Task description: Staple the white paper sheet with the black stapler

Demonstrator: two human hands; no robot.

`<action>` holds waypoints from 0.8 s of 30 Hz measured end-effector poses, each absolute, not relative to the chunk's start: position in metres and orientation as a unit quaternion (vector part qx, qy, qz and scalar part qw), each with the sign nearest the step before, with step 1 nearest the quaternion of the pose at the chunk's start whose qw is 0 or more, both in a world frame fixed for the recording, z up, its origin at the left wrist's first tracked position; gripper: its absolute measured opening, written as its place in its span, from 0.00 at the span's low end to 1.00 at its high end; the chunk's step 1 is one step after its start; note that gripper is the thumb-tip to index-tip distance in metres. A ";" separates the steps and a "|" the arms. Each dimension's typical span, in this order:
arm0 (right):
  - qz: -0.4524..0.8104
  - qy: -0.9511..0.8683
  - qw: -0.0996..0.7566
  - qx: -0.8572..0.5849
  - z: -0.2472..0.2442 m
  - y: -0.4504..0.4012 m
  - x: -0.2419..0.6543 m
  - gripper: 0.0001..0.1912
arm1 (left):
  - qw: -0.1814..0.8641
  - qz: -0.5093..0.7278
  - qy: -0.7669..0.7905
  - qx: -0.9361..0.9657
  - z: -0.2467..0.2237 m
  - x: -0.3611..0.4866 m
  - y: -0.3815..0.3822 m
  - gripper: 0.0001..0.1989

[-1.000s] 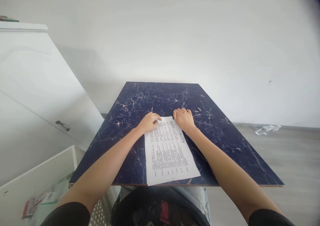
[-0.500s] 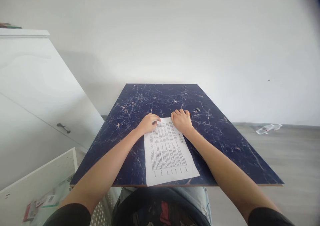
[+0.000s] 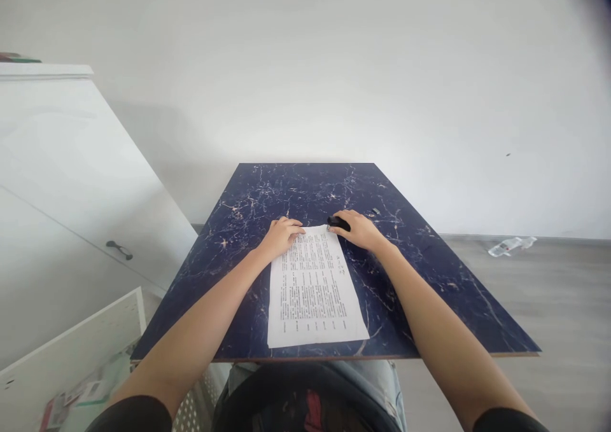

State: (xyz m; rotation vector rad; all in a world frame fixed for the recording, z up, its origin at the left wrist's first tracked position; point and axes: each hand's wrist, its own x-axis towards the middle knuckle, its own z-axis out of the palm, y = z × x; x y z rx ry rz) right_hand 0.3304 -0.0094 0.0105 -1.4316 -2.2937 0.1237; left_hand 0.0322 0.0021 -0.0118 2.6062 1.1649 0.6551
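Note:
A printed sheet of paper (image 3: pixel 312 292) lies on the dark blue marbled table (image 3: pixel 238 305), its lower edge near the table's front. My left hand (image 3: pixel 282 236) holds the sheet at its upper left corner, fingers curled over the edge. My right hand (image 3: pixel 360 228) is closed around a small black stapler (image 3: pixel 338 222), whose front end is at the sheet's upper right corner. Whether the paper sits between its jaws I cannot tell. Beyond the right hand lies a small dark grey piece (image 3: pixel 375 212), too small to name.
A white cabinet (image 3: pixel 71 165) with a dark handle stands at left. Below it is a white open bin (image 3: pixel 128 311) with papers inside. A pale wall (image 3: pixel 305 69) rises behind the table. A clear plastic bottle (image 3: pixel 506 247) lies on the floor at right.
My right hand has shifted right and turned, and the black stapler now shows in it at the paper's corner. The sheet has swung slightly left. My left hand has stayed nearly in place.

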 end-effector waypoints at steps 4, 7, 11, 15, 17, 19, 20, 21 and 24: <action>0.017 -0.807 0.214 -0.551 0.011 -0.008 0.346 0.18 | 0.105 0.225 0.419 0.874 -0.012 0.031 0.004 0.16; -0.001 -0.773 0.229 -0.592 0.013 -0.006 0.355 0.19 | 0.109 0.230 0.416 0.873 -0.012 0.030 0.005 0.17; -0.024 -0.738 0.285 -0.612 0.023 -0.011 0.354 0.21 | 0.102 0.216 0.404 0.883 -0.013 0.028 0.004 0.13; 0.010 -0.762 0.327 -0.559 0.032 -0.022 0.327 0.23 | 0.093 0.194 0.403 0.889 -0.014 0.027 0.001 0.16; 0.040 -0.791 0.323 -0.519 0.033 -0.028 0.306 0.23 | 0.090 0.191 0.407 0.889 -0.013 0.029 -0.001 0.15; 0.063 -0.817 0.309 -0.484 0.030 -0.032 0.286 0.22 | 0.081 0.182 0.421 0.885 -0.011 0.031 -0.002 0.15; 0.069 -0.827 0.300 -0.471 0.029 -0.033 0.277 0.21 | 0.076 0.175 0.433 0.881 -0.010 0.033 -0.002 0.15; 0.072 -0.834 0.292 -0.462 0.027 -0.033 0.270 0.20 | 0.074 0.169 0.448 0.875 -0.009 0.034 -0.003 0.16; 0.073 -0.840 0.281 -0.459 0.022 -0.030 0.259 0.20 | 0.095 0.164 0.482 0.855 -0.009 0.037 0.000 0.21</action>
